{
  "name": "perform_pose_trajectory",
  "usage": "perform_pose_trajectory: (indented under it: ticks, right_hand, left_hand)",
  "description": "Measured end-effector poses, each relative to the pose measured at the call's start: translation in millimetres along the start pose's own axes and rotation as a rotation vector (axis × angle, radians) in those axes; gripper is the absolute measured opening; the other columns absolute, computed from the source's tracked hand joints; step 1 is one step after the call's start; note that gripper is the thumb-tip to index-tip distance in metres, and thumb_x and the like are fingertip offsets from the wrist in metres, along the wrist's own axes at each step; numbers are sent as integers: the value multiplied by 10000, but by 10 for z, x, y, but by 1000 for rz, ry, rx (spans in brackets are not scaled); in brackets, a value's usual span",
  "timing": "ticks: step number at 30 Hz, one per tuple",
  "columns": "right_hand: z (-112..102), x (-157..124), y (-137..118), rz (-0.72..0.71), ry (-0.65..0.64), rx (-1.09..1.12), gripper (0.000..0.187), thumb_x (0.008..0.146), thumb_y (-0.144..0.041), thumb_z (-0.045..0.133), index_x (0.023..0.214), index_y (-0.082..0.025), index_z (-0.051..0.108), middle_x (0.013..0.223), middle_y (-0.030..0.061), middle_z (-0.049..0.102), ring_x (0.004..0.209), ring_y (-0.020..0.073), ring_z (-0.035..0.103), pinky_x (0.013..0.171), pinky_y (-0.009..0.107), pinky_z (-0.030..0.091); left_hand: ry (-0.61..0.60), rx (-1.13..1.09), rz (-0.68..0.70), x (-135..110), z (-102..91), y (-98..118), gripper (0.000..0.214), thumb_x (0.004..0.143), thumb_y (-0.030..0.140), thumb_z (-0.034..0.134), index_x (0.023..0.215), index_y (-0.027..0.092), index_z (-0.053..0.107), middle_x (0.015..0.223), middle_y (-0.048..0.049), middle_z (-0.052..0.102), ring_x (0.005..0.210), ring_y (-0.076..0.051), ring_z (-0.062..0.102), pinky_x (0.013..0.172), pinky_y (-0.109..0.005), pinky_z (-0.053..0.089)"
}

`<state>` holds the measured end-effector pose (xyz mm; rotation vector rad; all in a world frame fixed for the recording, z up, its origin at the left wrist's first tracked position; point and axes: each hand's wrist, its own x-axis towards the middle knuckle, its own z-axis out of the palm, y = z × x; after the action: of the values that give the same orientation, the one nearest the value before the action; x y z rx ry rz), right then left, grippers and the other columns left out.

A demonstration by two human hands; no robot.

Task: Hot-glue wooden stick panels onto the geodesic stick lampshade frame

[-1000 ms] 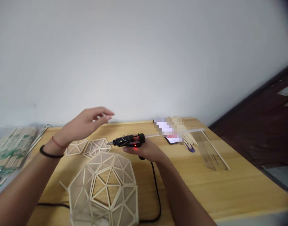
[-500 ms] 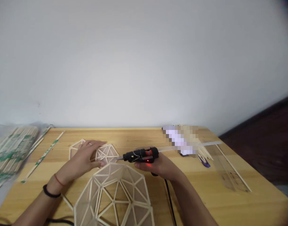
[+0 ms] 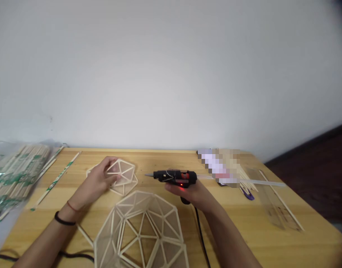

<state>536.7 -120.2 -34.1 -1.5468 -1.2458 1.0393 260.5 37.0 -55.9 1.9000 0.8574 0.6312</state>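
My left hand (image 3: 100, 176) grips a small pentagon panel (image 3: 125, 172) of thin wooden sticks with pale backing, raised and tilted above the table. Under it lies another stick panel (image 3: 124, 189), partly covered. My right hand (image 3: 192, 191) is wrapped round a black hot glue gun (image 3: 171, 176), its red light glowing and its nozzle pointing left, short of the panel. A long clear glue stick (image 3: 260, 181) runs out of the gun's back to the right. In front of me sits a large dome (image 3: 144, 235) of joined stick panels, its near part cut off by the frame.
Packs of wooden sticks in plastic (image 3: 25, 171) lie at the left edge. A green-wrapped stick (image 3: 57, 180) lies beside them. At back right are a blurred-out phone-like object (image 3: 212, 167), loose sticks and purple-handled scissors (image 3: 248, 194). A black cord (image 3: 200, 234) trails from the gun.
My left hand has lifted the pentagon panel off the one below and tilted it. The glue gun has drawn away to the right, its nozzle now apart from the panels.
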Motion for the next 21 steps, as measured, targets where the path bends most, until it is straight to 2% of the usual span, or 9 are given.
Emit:
perform_pose_trajectory:
  ticks: [2, 3, 6, 10, 14, 18, 21]
  right_hand:
    - [16, 16, 23, -9, 120, 17, 304, 766, -486, 760, 825, -193, 703, 757, 13, 647, 740, 190, 567, 695, 317, 444]
    - [24, 27, 32, -12, 174, 26, 320, 765, -502, 757, 788, -191, 688, 717, 7, 627, 711, 185, 557, 679, 318, 437]
    - [32, 65, 54, -29, 265, 77, 364, 767, -540, 749, 734, -189, 662, 665, 9, 607, 685, 189, 567, 663, 324, 438]
    - [20, 104, 63, -106, 249, 176, 368, 812, -533, 731, 704, -188, 666, 698, 36, 653, 702, 198, 613, 695, 342, 479]
    - [37, 116, 45, -125, 184, 289, 352, 833, -525, 727, 768, -180, 696, 735, 40, 685, 661, 187, 638, 677, 352, 515]
    - [63, 111, 40, -102, 115, 278, 363, 855, -528, 714, 804, -169, 716, 725, 41, 697, 651, 181, 658, 670, 346, 530]
    - [69, 107, 52, -82, 81, 238, 368, 870, -529, 703, 816, -166, 728, 730, 43, 710, 672, 179, 675, 689, 335, 539]
  left_hand:
    - [12, 45, -6, -4, -51, 122, 190, 900, 367, 662, 938, 188, 612, 855, 0, 628, 782, -166, 579, 696, -262, 456]
    - [28, 53, -2, -7, -65, 193, 228, 908, 403, 654, 869, 184, 604, 790, 12, 607, 729, -154, 557, 662, -254, 438]
    - [83, -10, 14, -27, -32, 407, 311, 895, 483, 671, 860, 182, 603, 755, 19, 616, 680, -143, 542, 624, -249, 423]
    - [-34, -52, 60, -63, 153, 622, 296, 910, 482, 676, 926, 190, 633, 850, -7, 686, 761, -165, 614, 684, -275, 469]
    - [-121, 11, 156, -67, 307, 705, 197, 938, 398, 667, 979, 207, 687, 1036, -40, 740, 948, -194, 666, 820, -307, 496]
    - [-204, 63, 207, -35, 359, 772, 129, 931, 325, 671, 957, 226, 749, 1000, -26, 774, 931, -195, 698, 840, -310, 520]
    - [-291, 51, 268, -14, 374, 849, 176, 948, 289, 640, 1028, 265, 794, 1061, -22, 804, 973, -202, 734, 858, -308, 551]
